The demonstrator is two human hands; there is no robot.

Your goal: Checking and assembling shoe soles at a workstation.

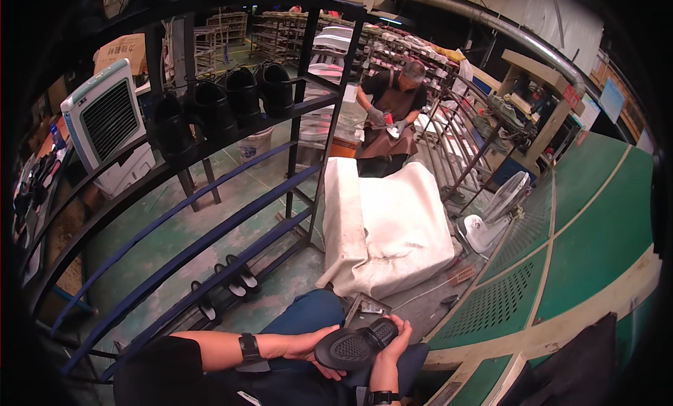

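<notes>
Over my lap I hold a black shoe sole (347, 348), its patterned tread turned up. My left hand (313, 346) supports the broad toe end from the side and below, fingers partly hidden under it. My right hand (395, 346) grips the heel end, with fingers curled over the edge. Whether an upper is attached underneath, I cannot tell. Black bands circle both my wrists.
A dark metal rack (210, 248) on the left carries black shoes (242, 98) above and more footwear below. A white cloth-covered block (403, 224) stands ahead. Beyond it sits a co-worker (392, 112). Right are a white fan (494, 210) and green panelled cabinet (596, 217).
</notes>
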